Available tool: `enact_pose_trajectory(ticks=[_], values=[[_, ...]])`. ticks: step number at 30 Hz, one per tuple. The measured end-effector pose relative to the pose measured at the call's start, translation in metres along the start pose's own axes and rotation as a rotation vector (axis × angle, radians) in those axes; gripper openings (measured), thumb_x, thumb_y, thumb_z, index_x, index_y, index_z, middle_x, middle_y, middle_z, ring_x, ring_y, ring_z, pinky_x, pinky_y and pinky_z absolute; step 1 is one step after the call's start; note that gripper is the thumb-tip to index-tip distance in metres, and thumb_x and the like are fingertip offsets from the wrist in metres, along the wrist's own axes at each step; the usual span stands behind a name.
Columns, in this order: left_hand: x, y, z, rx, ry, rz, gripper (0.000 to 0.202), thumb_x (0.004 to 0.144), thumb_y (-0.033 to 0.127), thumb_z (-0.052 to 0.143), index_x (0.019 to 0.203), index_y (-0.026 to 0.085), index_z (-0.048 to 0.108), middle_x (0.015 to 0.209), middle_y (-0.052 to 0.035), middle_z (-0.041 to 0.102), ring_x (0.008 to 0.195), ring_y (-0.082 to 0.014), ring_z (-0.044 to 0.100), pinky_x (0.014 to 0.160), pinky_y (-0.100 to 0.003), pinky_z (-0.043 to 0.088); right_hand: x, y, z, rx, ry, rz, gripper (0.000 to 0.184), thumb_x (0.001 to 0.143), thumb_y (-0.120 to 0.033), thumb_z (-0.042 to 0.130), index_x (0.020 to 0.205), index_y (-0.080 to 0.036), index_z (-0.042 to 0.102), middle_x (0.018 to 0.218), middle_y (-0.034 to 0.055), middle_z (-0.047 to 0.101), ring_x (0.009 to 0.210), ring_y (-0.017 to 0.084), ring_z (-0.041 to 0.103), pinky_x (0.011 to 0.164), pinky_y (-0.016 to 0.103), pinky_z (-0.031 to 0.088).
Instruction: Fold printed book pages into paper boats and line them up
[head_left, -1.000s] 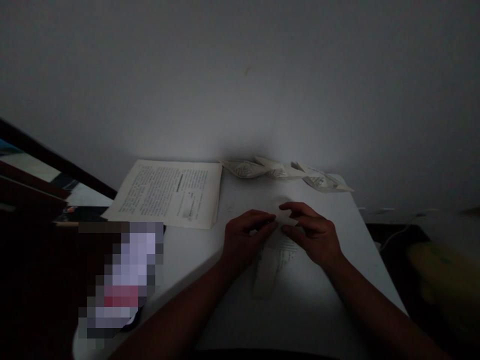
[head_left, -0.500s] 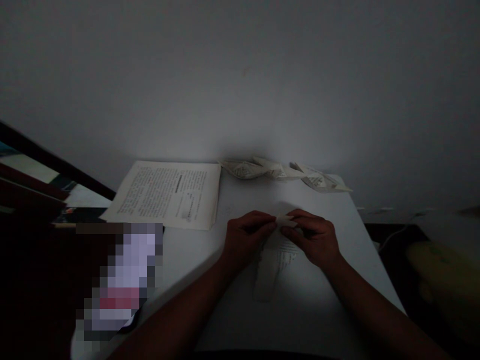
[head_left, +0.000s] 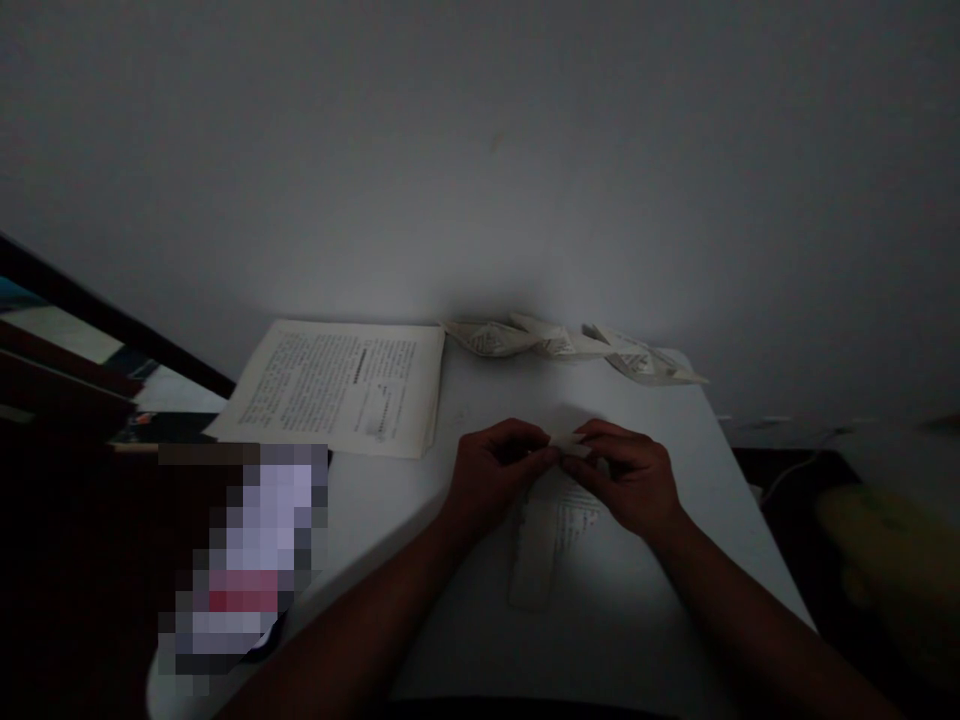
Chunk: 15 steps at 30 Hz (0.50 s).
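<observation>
A folded sheet of printed paper lies on the white table, its far end lifted between my hands. My left hand pinches that far end from the left with thumb and fingers closed. From the right, my right hand pinches the same end, fingers curled over it. The two hands almost touch above the paper. The light is dim and the fold itself is hard to make out.
An open booklet of printed pages lies at the table's back left. Three folded paper boats stand in a row along the wall at the back. A blurred-out object sits at the front left. The table's right edge drops to a dark floor.
My hands have closed in on the paper's far end: the right fingers, spread a second ago, now curl and pinch it, and the end has lifted slightly.
</observation>
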<state>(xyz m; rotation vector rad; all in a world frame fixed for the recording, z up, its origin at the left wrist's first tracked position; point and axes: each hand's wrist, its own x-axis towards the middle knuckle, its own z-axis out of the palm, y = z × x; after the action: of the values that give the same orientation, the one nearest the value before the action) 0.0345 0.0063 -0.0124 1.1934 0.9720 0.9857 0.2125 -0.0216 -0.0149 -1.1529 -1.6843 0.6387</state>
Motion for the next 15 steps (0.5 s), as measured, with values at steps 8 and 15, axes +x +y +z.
enact_pose_trajectory(ticks=[8, 15], values=[[0.0051, -0.0018, -0.0008, -0.097, -0.091, -0.043, 0.017, 0.066, 0.027, 0.075, 0.072, 0.014, 0.067, 0.067, 0.0009, 0.064, 0.062, -0.0096, 0.057, 0.061, -0.021, 0.044, -0.0001, -0.0016, -0.0019, 0.027, -0.063, -0.018, 0.007, 0.076, -0.017, 0.069, 0.069, -0.017, 0.067, 0.074, 0.0033, 0.061, 0.060, 0.012, 0.055, 0.052, 0.026, 0.042], [0.0050, -0.0053, -0.0012, -0.139, -0.068, -0.073, 0.021, 0.064, 0.030, 0.077, 0.074, 0.014, 0.067, 0.069, 0.0004, 0.065, 0.064, -0.0105, 0.057, 0.064, -0.022, 0.044, 0.0010, 0.0014, -0.0002, 0.029, -0.058, -0.021, 0.009, 0.075, -0.016, 0.070, 0.067, -0.017, 0.065, 0.073, 0.0019, 0.059, 0.058, 0.011, 0.052, 0.052, 0.025, 0.041]])
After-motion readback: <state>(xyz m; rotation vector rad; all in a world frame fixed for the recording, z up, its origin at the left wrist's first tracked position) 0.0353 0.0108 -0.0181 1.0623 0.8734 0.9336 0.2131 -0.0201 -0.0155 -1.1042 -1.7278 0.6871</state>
